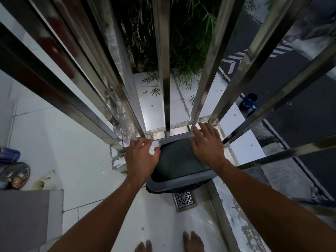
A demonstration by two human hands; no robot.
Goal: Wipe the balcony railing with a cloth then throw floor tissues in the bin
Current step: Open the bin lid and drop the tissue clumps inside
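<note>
A grey bin point(179, 177) with a dark swing lid point(176, 157) stands on the white balcony floor against the steel railing point(162, 66). My left hand point(141, 157) grips a crumpled white tissue point(153, 146) at the lid's left edge. Over the lid's far right corner, my right hand point(207, 144) lies with straight spread fingers touching it. A black liner shows under the bin's near rim.
A square metal floor drain point(183, 199) lies just in front of the bin, with my bare feet point(192, 241) nearer still. A round tray point(13, 175) and a grey block point(25, 215) sit at left. A raised ledge point(229, 211) runs along the right.
</note>
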